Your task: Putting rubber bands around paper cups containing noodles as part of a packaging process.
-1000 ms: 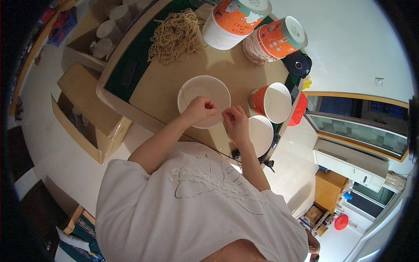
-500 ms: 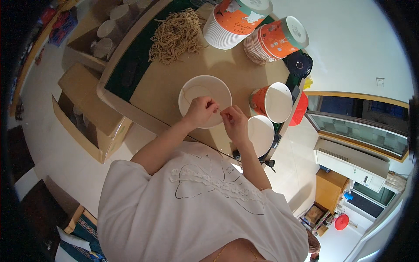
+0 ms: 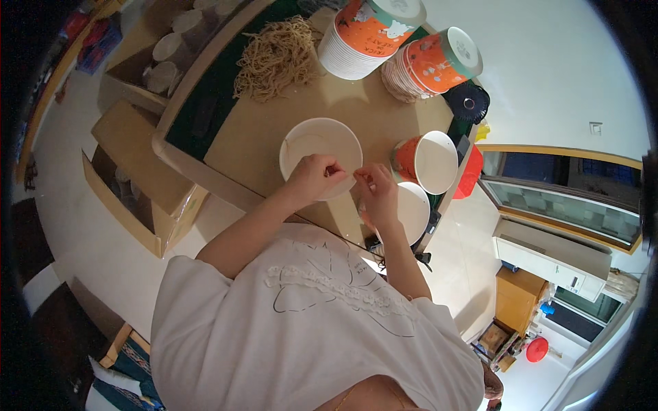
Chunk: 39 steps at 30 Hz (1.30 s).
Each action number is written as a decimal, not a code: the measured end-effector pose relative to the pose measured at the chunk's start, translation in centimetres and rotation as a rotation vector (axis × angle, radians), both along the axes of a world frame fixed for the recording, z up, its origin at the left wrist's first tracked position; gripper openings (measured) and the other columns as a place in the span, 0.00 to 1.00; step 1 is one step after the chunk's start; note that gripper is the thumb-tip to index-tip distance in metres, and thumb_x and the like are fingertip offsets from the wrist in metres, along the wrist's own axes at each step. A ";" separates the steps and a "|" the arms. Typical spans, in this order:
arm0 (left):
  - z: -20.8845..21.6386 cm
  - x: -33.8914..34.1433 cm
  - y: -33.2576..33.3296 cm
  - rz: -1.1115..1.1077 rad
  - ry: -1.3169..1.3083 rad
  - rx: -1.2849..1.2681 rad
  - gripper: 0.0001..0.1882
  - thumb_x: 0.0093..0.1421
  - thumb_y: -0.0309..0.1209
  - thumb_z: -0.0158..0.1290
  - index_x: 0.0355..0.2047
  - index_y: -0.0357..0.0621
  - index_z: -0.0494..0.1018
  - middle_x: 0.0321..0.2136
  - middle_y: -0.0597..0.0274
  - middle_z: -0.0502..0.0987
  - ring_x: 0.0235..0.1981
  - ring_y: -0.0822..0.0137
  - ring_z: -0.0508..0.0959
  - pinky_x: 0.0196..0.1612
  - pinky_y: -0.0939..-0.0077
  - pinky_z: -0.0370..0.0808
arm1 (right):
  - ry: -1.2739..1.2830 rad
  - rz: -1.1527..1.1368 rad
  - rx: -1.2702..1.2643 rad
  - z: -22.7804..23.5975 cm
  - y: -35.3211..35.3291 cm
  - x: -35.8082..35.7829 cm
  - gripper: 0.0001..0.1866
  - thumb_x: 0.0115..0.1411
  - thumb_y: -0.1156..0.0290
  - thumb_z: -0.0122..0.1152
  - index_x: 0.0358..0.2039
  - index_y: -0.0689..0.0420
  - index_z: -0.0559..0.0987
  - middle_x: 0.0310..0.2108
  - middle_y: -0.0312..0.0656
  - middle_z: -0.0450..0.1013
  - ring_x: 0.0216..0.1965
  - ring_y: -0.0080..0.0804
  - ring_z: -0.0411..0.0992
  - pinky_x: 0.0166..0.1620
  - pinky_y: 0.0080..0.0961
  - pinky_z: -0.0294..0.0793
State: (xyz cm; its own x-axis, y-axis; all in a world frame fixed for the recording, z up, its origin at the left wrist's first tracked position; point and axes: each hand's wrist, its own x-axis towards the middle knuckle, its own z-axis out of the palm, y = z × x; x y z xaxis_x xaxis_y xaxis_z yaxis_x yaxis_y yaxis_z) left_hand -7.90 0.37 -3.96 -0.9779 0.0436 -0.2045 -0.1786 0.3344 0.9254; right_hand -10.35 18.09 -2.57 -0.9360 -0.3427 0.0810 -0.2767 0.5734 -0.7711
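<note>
The left hand (image 3: 318, 177) and right hand (image 3: 378, 193), both pinched, hung close together at a bucket (image 3: 323, 142); string (image 3: 277, 60) lay on the bench (image 3: 185, 164).

Bare brown board (image 3: 243, 140) left of the central bucket (image 3: 322, 140), out to the worktop (image 3: 163, 140) edge: roomiest low passage for a hand. More open board beyond the bucket, ending at two tall upturned stacks (image 3: 355, 44) (image 3: 435, 65) that wall off the far side. Twine heap (image 3: 274, 58) obstructs the far left. On the right, an orange bucket (image 3: 406, 156) and a nearer bucket (image 3: 415, 214) stand close together; right grip (image 3: 358, 177) fills much of the lane beside the latter. Left grip (image 3: 343, 173) covers the central bucket's near side; its mouth lies open from the far side.
</note>
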 end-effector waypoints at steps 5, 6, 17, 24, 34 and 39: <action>3.7 0.9 0.0 -0.016 0.032 0.269 0.07 0.52 0.29 0.56 0.25 0.37 0.74 0.19 0.59 0.75 0.20 0.72 0.73 0.26 0.77 0.70 | 0.082 0.048 0.099 -0.5 0.9 0.5 0.06 0.49 0.80 0.60 0.29 0.60 0.76 0.31 0.40 0.69 0.28 0.31 0.70 0.30 0.23 0.72; 4.5 1.1 -0.2 -0.017 0.033 0.269 0.07 0.52 0.29 0.56 0.25 0.37 0.74 0.19 0.59 0.75 0.20 0.72 0.73 0.26 0.77 0.70 | 0.083 0.046 0.100 -0.8 1.0 0.6 0.06 0.49 0.80 0.60 0.29 0.60 0.76 0.31 0.40 0.69 0.28 0.31 0.70 0.30 0.23 0.72; 4.2 1.5 -0.4 -0.041 0.070 0.347 0.05 0.52 0.28 0.56 0.28 0.38 0.74 0.17 0.62 0.72 0.19 0.74 0.70 0.25 0.78 0.69 | 0.108 0.166 0.044 2.0 -1.2 1.4 0.08 0.55 0.79 0.55 0.37 0.60 0.72 0.34 0.47 0.71 0.32 0.38 0.73 0.31 0.27 0.73; 3.2 1.9 -6.3 0.141 0.100 0.000 0.13 0.49 0.27 0.59 0.38 0.43 0.76 0.15 0.62 0.69 0.17 0.71 0.70 0.24 0.77 0.69 | -0.247 -0.177 -0.132 -0.7 0.5 1.8 0.14 0.62 0.74 0.50 0.49 0.57 0.67 0.23 0.41 0.72 0.23 0.21 0.67 0.28 0.19 0.67; -1.4 3.2 -7.7 0.234 -0.104 0.143 0.14 0.57 0.35 0.55 0.39 0.37 0.76 0.14 0.72 0.66 0.18 0.81 0.64 0.22 0.82 0.64 | -0.578 -0.188 -0.346 -2.5 0.4 1.8 0.12 0.62 0.70 0.51 0.45 0.60 0.72 0.23 0.31 0.70 0.20 0.12 0.62 0.22 0.12 0.59; -2.3 2.5 -8.4 0.289 -0.260 0.161 0.20 0.62 0.42 0.48 0.25 0.35 0.76 0.12 0.69 0.68 0.16 0.79 0.67 0.22 0.81 0.66 | -0.764 -0.220 -0.328 -0.2 -1.5 1.7 0.14 0.64 0.64 0.49 0.33 0.61 0.77 0.20 0.32 0.69 0.21 0.16 0.66 0.22 0.12 0.61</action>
State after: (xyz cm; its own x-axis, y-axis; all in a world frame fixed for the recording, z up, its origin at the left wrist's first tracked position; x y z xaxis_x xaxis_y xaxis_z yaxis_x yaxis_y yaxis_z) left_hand -5.43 -8.06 -6.22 -0.8713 -0.1738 -0.4590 -0.4783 0.0913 0.8734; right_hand -8.68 16.54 -2.73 -0.8167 -0.2161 -0.5351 0.4773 0.2685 -0.8367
